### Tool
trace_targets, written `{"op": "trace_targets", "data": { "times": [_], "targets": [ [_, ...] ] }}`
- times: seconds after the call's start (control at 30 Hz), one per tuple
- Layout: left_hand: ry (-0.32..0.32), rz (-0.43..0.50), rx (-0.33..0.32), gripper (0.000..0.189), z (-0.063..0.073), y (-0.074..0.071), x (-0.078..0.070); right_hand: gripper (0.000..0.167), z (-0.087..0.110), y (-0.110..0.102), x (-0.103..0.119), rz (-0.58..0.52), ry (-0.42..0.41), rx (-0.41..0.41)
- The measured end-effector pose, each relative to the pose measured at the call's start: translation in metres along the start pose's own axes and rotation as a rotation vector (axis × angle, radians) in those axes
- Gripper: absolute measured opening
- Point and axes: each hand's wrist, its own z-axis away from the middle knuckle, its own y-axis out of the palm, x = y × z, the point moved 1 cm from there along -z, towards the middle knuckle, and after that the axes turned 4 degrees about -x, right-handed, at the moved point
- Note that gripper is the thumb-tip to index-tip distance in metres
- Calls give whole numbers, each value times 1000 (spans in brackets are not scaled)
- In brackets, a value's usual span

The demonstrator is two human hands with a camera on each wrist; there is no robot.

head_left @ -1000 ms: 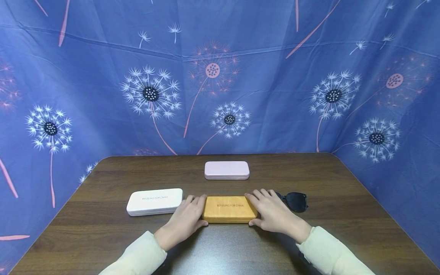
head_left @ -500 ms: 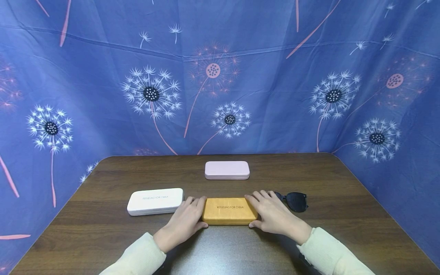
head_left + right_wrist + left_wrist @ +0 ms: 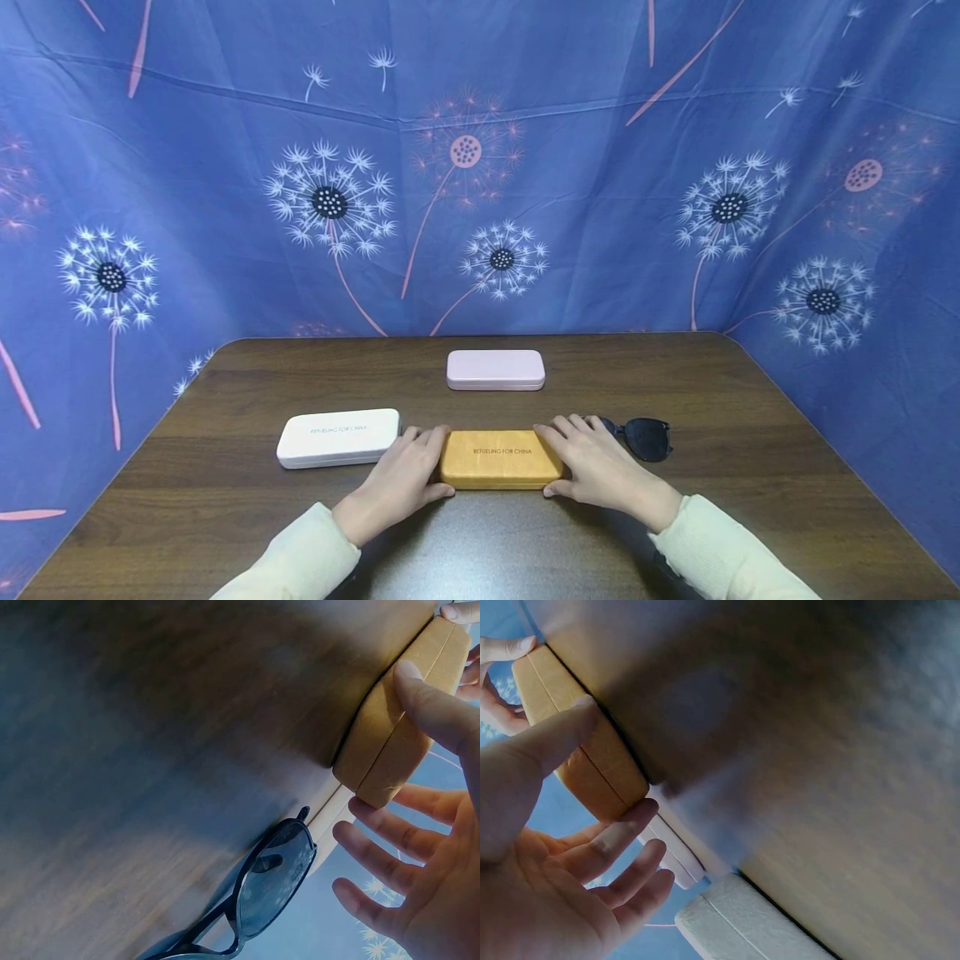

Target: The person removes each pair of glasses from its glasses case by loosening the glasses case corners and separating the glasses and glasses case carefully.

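Observation:
A closed mustard-yellow glasses case (image 3: pixel 502 462), lettered "REFUELING FOR CHINA", lies on the table between both hands. My left hand (image 3: pixel 401 475) grips its left end, thumb on the near side and fingers at the far corner. At the opposite end my right hand (image 3: pixel 603 467) holds it the same way. Each wrist view shows a thumb pressed against the yellow case (image 3: pixel 604 769) near its seam, the other fingers spread past the end. Dark sunglasses (image 3: pixel 647 439) lie just right of the right hand, partly hidden behind it; their lens (image 3: pixel 276 881) shows in the right wrist view.
A white glasses case (image 3: pixel 339 438) lies just left of the left hand, close to its fingers. Farther back is a pale pink case (image 3: pixel 496 370). The brown wooden table (image 3: pixel 750 500) ends at a blue dandelion-print cloth (image 3: pixel 600 250).
The yellow case has shifted very slightly toward me, with both hands staying at its ends. The white case, pink case and sunglasses stay put.

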Motion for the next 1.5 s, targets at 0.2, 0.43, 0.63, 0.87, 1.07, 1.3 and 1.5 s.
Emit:
{"op": "trace_targets", "data": {
  "times": [0.2, 0.43, 0.63, 0.87, 1.07, 1.3, 1.5],
  "targets": [
    [-44, 99, 64, 77, -2, 3, 6, 79, 0, 0, -1, -28, 6, 4],
    [-25, 148, 77, 78, -3, 5, 10, 79, 0, 1, 0, -35, 6, 2],
    [-21, 164, 77, 75, -3, 6, 11, 78, -1, 3, -1, -40, -1, -4],
    [-34, 176, 113, 73, -5, 7, 11, 76, -1, 3, -2, -57, -10, -5],
    [-27, 173, 114, 74, -7, 7, 12, 75, -2, 2, -3, -64, -17, -6],
    [-22, 164, 107, 73, -8, 6, 12, 73, -5, 2, -7, -62, -35, -15],
    [-23, 163, 110, 73, -9, 6, 13, 72, -8, 1, -8, -67, -51, -24]
  ]
}}
